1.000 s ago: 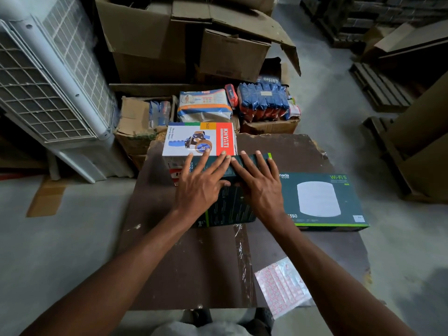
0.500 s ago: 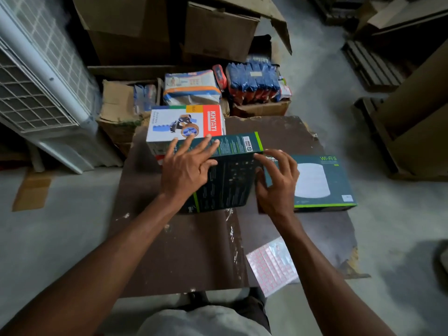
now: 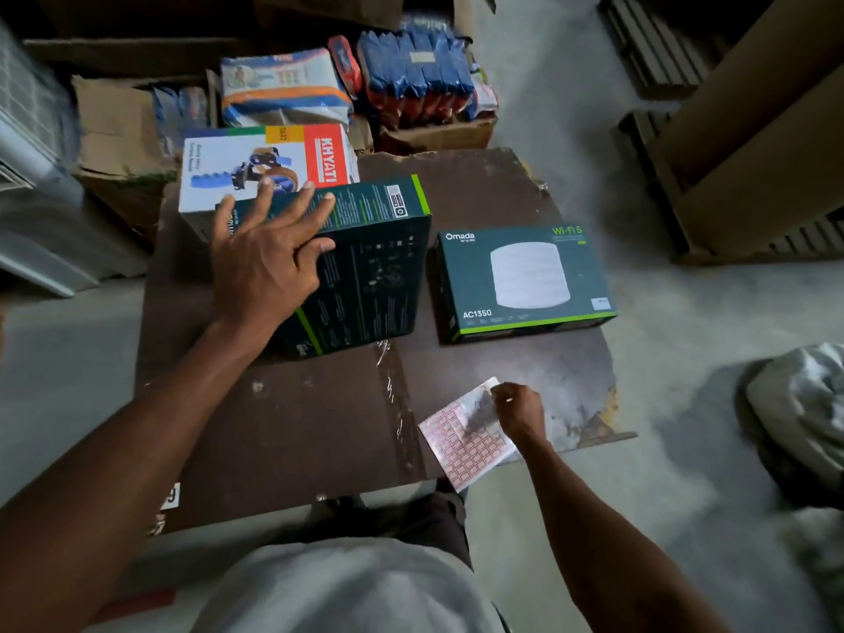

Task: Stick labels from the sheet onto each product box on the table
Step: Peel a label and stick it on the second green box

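A dark green product box [image 3: 379, 267] stands propped at a tilt on the brown table [image 3: 283, 427]. My left hand [image 3: 269, 253] lies flat on its left side with the fingers spread. A second dark green Omada box [image 3: 525, 281] lies flat to its right. Behind them sits a white Khyati box [image 3: 255, 162]. The label sheet [image 3: 461, 440], white with red-edged labels, hangs over the table's near right edge. My right hand [image 3: 518, 408] rests on the sheet's far corner with fingers pinched together; whether a label is between them cannot be made out.
Beyond the table's far edge lie torn cardboard cartons [image 3: 118, 125], a wrapped packet [image 3: 283, 89] and blue packs [image 3: 415, 70]. Large cartons and wooden pallets [image 3: 740, 153] stand on the floor at right. A grey bundle [image 3: 799, 404] lies on the floor at far right.
My right hand left the tilted green box and dropped down to the label sheet. My left hand stays on that box. The camera has tipped downward.
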A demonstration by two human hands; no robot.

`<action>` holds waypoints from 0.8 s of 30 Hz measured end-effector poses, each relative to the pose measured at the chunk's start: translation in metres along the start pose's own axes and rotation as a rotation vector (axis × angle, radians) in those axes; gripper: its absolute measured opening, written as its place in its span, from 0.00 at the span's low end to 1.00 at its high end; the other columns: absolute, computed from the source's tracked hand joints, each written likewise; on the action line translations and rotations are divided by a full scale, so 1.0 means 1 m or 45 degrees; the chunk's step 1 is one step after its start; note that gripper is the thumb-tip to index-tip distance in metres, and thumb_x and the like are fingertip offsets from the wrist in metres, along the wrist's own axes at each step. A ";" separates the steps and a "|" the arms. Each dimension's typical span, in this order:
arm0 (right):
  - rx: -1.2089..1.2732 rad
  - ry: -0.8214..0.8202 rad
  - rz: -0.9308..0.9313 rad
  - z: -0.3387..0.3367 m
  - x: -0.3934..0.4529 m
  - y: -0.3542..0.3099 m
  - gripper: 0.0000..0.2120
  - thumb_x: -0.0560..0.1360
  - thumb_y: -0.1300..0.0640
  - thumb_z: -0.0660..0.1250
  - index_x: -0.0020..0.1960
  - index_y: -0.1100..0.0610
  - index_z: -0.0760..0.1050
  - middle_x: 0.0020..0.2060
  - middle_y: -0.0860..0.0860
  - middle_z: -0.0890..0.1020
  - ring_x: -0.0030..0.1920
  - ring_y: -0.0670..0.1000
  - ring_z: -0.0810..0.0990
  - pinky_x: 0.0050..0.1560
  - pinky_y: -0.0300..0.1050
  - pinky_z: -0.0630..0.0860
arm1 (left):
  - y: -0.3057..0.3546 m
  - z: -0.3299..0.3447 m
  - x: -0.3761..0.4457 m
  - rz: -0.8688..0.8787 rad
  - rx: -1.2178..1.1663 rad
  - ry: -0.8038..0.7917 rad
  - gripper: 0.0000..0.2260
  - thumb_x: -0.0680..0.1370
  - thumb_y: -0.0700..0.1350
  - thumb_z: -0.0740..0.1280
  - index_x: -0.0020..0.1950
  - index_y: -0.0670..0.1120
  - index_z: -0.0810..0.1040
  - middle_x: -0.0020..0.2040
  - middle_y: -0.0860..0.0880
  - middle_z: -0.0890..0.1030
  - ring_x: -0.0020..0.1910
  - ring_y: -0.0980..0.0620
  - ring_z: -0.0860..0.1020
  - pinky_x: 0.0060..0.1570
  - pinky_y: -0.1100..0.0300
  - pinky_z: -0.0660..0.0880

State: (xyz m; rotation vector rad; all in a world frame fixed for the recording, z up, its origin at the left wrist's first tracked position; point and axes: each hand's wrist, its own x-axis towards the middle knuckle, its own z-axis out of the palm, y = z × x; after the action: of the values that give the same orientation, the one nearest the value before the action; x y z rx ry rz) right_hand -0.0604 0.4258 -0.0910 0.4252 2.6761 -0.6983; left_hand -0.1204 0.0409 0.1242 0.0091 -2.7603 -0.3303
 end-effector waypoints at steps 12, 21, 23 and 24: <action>-0.191 0.002 -0.089 0.030 -0.009 -0.002 0.17 0.73 0.40 0.72 0.42 0.55 0.81 0.40 0.51 0.81 0.37 0.54 0.80 0.34 0.45 0.72 | 0.002 0.003 -0.005 -0.014 0.021 0.015 0.21 0.83 0.58 0.62 0.76 0.57 0.69 0.75 0.53 0.71 0.79 0.41 0.63 0.75 0.38 0.56; -0.357 0.065 -0.114 0.031 -0.013 -0.012 0.09 0.76 0.57 0.66 0.40 0.55 0.83 0.39 0.54 0.85 0.38 0.57 0.84 0.36 0.47 0.78 | 0.002 0.006 -0.009 -0.011 0.023 0.035 0.22 0.81 0.58 0.64 0.75 0.59 0.70 0.74 0.56 0.73 0.78 0.43 0.65 0.73 0.36 0.60; -0.364 0.087 -0.111 0.033 -0.014 -0.016 0.09 0.76 0.58 0.66 0.40 0.55 0.83 0.39 0.54 0.85 0.37 0.57 0.84 0.35 0.44 0.74 | 0.003 0.005 -0.010 -0.012 0.022 0.038 0.22 0.81 0.58 0.64 0.75 0.59 0.71 0.74 0.56 0.72 0.77 0.43 0.66 0.73 0.36 0.59; -0.365 0.089 -0.105 0.034 -0.014 -0.018 0.09 0.77 0.58 0.66 0.41 0.55 0.83 0.39 0.54 0.85 0.37 0.57 0.84 0.35 0.44 0.72 | 0.003 0.005 -0.011 -0.012 0.021 0.038 0.22 0.81 0.58 0.64 0.75 0.60 0.70 0.74 0.57 0.72 0.77 0.43 0.66 0.74 0.36 0.59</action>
State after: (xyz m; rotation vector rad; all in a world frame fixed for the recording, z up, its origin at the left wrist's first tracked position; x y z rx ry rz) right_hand -0.0459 0.3903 -0.1056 0.2686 2.8156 -0.3174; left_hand -0.1119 0.0452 0.1161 0.0312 -2.7339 -0.3073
